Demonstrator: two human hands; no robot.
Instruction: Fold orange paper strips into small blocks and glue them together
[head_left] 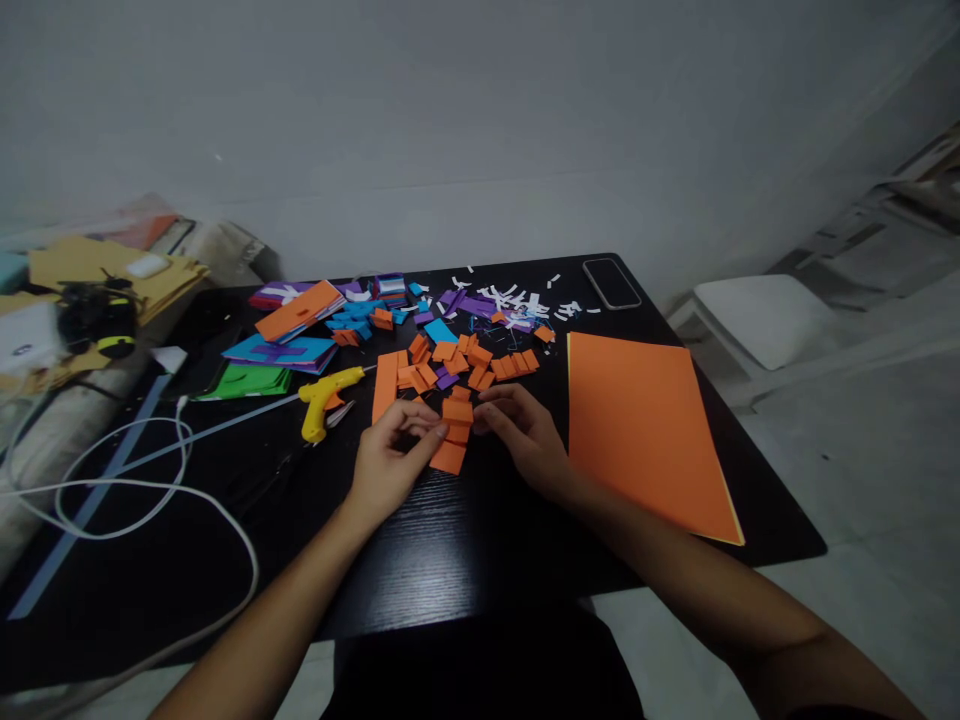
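On the black table (405, 575), a folded orange strip (457, 412) sits between the left hand (388, 458) and right hand (529, 436), presumably for access to both edges. Left thumb and fingers pinch one edge; whether the right fingertips grip the other cannot be determined.

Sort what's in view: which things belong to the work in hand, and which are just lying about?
Probably for the work:
folded orange strip, in the left hand
small orange pieces
large orange sheet
yellow glue gun

Probably lying about:
phone
white cable
white seat
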